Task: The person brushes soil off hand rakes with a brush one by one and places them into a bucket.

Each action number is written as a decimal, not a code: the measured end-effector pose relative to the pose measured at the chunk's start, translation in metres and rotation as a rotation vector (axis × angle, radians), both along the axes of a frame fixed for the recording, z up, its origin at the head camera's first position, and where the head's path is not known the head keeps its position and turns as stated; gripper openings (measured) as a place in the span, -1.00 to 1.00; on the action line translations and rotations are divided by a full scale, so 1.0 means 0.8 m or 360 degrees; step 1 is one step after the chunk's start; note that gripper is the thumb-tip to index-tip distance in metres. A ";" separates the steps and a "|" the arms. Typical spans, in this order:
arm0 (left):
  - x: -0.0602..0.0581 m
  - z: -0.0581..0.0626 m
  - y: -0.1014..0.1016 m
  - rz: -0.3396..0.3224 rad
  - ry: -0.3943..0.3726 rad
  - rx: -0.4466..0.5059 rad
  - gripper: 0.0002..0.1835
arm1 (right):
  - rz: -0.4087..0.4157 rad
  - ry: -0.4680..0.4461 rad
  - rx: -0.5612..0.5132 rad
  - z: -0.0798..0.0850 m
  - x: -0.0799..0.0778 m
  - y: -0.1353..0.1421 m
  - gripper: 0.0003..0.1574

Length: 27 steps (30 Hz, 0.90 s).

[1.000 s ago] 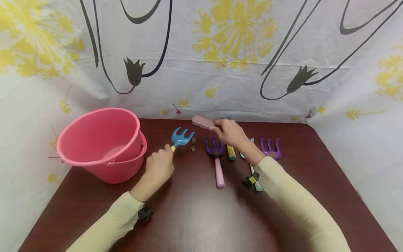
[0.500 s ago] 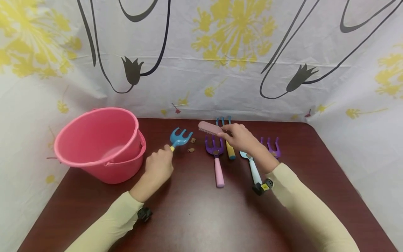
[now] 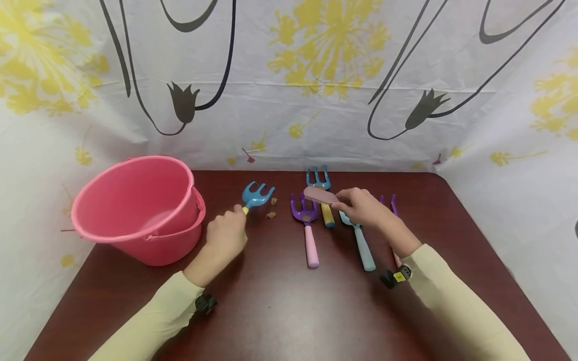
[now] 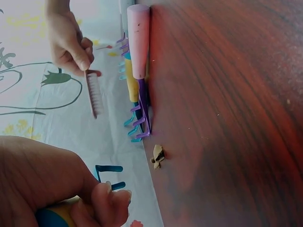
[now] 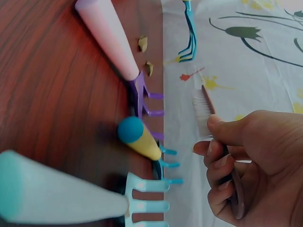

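My left hand (image 3: 228,233) grips the yellow handle of a blue toy garden fork (image 3: 255,195), held above the table with its tines pointing away. My right hand (image 3: 361,206) holds a pink brush (image 3: 319,195) by its handle. White bristles show under the brush head in the right wrist view, thumb along its back. Below the brush lie a purple fork with a pink handle (image 3: 311,245), a blue fork with a yellow handle (image 3: 328,215) and a pale teal fork (image 3: 365,249). Another purple fork (image 3: 394,205) is partly hidden behind my right forearm.
Two small brown crumbs (image 3: 271,215) lie on the dark wooden table (image 3: 280,311), right of the raised fork. At the left stands a pink bucket (image 3: 169,245) with its handle down. A patterned white cloth (image 3: 271,115) hangs behind the table.
My right hand has moved the brush rightward and slightly nearer, from above the purple fork's left side to over the blue and yellow fork. My left hand stays nearly still with its fork.
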<state>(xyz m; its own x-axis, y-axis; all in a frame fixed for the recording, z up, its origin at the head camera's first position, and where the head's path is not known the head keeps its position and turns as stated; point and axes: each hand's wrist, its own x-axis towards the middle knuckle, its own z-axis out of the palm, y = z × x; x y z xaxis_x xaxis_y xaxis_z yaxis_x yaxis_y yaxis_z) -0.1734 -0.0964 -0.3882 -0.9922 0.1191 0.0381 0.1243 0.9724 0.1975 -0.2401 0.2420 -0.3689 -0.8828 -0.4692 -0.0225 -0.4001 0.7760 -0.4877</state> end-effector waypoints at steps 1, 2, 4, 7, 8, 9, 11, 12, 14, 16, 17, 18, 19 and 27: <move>0.000 0.001 0.000 0.0002 0.0000 -0.0001 -0.58 | -0.0005 -0.0031 -0.0009 0.000 0.001 0.004 -0.63; -0.001 0.001 0.000 0.0002 0.0002 -0.0003 -0.58 | -0.0014 -0.0066 -0.0020 0.000 0.002 0.007 -0.64; -0.001 0.002 -0.001 -0.0005 0.0008 -0.0007 -0.57 | -0.0030 -0.0119 -0.0046 -0.001 0.004 0.014 -0.66; -0.002 0.003 -0.001 -0.0015 0.0018 -0.0018 -0.55 | -0.0048 -0.0124 -0.0052 0.000 0.006 0.022 -0.69; -0.002 0.003 -0.002 -0.0019 0.0019 -0.0018 -0.55 | -0.0047 -0.0099 -0.0039 -0.001 0.007 0.024 -0.70; -0.002 0.003 -0.002 -0.0022 0.0021 -0.0018 -0.55 | -0.0045 -0.0067 -0.0026 -0.001 0.008 0.026 -0.69; -0.002 0.003 -0.002 -0.0020 0.0022 -0.0017 -0.56 | -0.0040 -0.0017 -0.0005 -0.001 0.008 0.030 -0.69; -0.002 0.003 -0.002 -0.0021 0.0021 -0.0014 -0.56 | -0.0038 0.0002 0.0002 -0.001 0.009 0.031 -0.69; -0.002 0.004 -0.003 -0.0017 0.0013 -0.0005 -0.56 | -0.0044 0.0012 0.0005 -0.002 0.009 0.034 -0.67; -0.002 0.006 -0.003 -0.0010 0.0002 0.0004 -0.55 | -0.0051 0.0000 -0.0004 -0.003 0.009 0.036 -0.70; -0.003 0.007 -0.004 -0.0008 -0.0006 0.0006 -0.55 | -0.0053 -0.0008 -0.0011 -0.003 0.009 0.037 -0.71; -0.003 0.008 -0.005 -0.0008 -0.0011 0.0007 -0.55 | -0.0052 -0.0009 -0.0016 -0.004 0.010 0.038 -0.73; -0.003 0.009 -0.005 -0.0006 -0.0015 0.0005 -0.54 | -0.0049 -0.0004 -0.0020 -0.004 0.010 0.040 -0.75; -0.001 0.020 -0.008 -0.0012 -0.0013 -0.0031 -0.52 | 0.0000 0.0057 -0.0032 -0.007 0.011 0.057 -0.83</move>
